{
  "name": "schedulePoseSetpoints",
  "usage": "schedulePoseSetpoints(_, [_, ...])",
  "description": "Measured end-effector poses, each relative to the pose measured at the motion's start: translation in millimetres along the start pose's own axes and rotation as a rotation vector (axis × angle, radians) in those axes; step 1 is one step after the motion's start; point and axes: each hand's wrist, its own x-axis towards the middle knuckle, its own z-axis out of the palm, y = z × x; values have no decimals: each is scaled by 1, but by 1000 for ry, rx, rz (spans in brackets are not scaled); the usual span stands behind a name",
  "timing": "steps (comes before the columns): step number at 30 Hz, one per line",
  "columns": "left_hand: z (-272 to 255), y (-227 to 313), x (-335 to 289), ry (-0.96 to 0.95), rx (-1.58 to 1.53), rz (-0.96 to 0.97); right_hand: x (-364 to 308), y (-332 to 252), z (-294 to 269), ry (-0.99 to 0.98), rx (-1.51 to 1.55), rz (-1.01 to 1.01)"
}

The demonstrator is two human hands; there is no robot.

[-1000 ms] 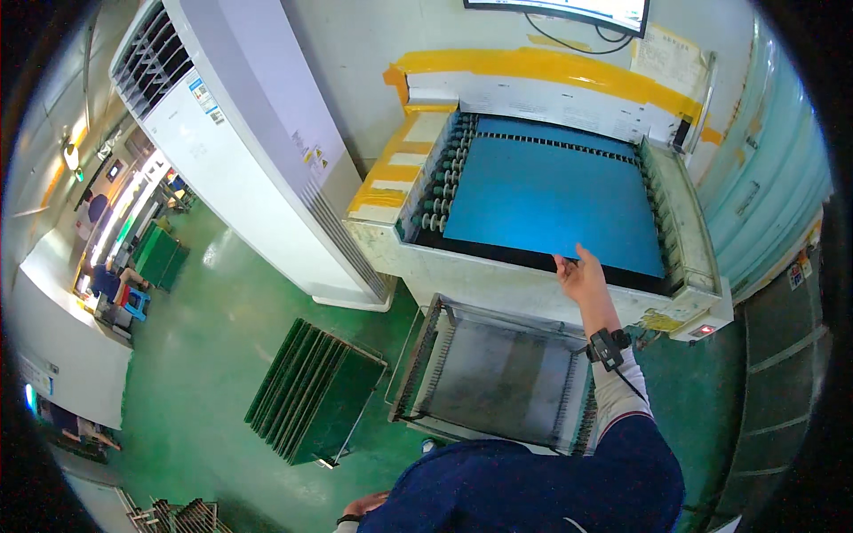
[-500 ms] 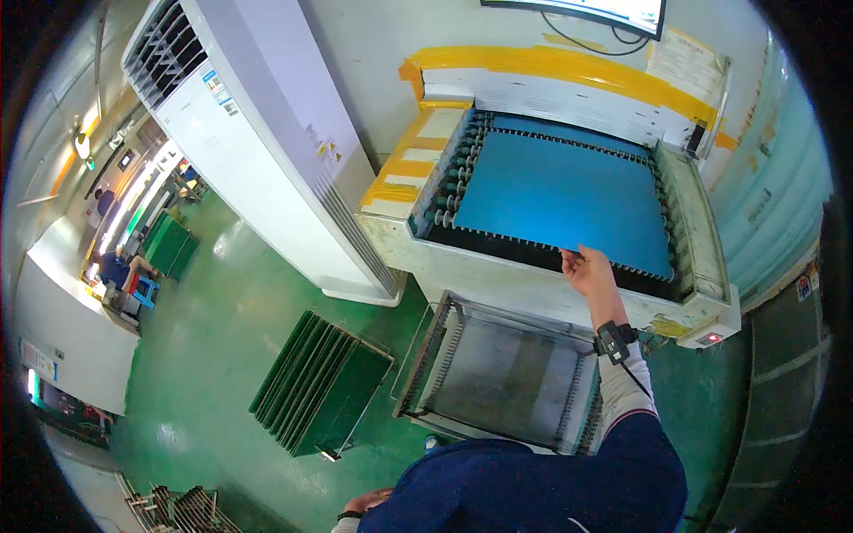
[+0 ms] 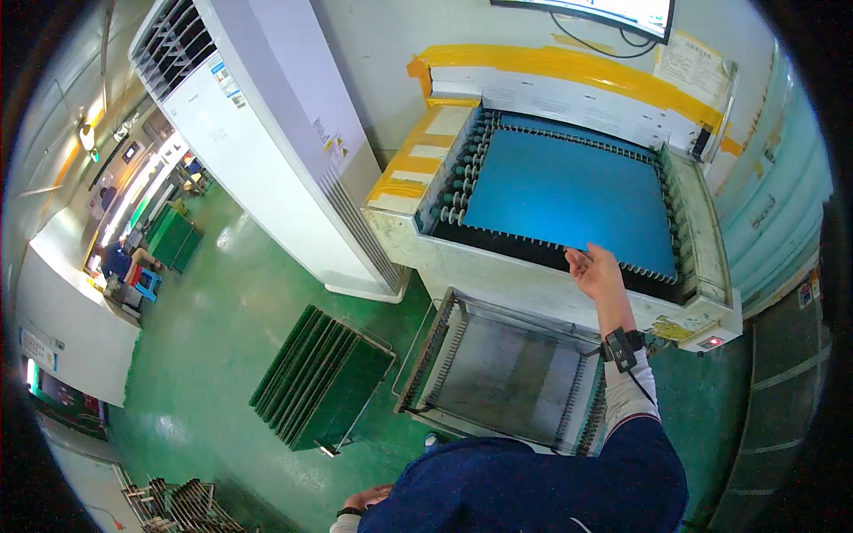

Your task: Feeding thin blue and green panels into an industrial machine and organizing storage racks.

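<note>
A large blue panel (image 3: 569, 195) lies flat on the wheeled rollers of a white conveyor machine (image 3: 498, 266). My right hand (image 3: 597, 274) hovers at the panel's front edge, fingertips over the machine's front rim. Its fingers are loosely bent and apart, with nothing visible in them; whether a fingertip touches the panel I cannot tell. A black device with a cable is strapped round that wrist. Low beside my body is my left hand (image 3: 369, 497), its fingers mostly hidden. Behind the first panel, a strip of another blue panel (image 3: 569, 127) shows.
Below the machine stands a metal rack (image 3: 418, 373) with spring-like toothed sides. Left of it, a green slotted rack (image 3: 306, 382) sits on the green floor. A tall white air conditioner (image 3: 275, 160) flanks the machine. A screen (image 3: 595, 13) hangs above. People sit far left.
My right hand has shifted slightly and its fingers have loosened at the panel's front edge. The view has moved a little; the panel looks unmoved on the rollers.
</note>
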Motion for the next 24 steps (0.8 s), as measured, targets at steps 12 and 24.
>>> schedulePoseSetpoints(12, [-7, -4, 6, -15, 22, 6, -15, 6, -5, 67, -424, -413])
schedulePoseSetpoints(24, [-11, -21, 4, -25, 22, 10, 13, 6, -22, 434, -1961, -911])
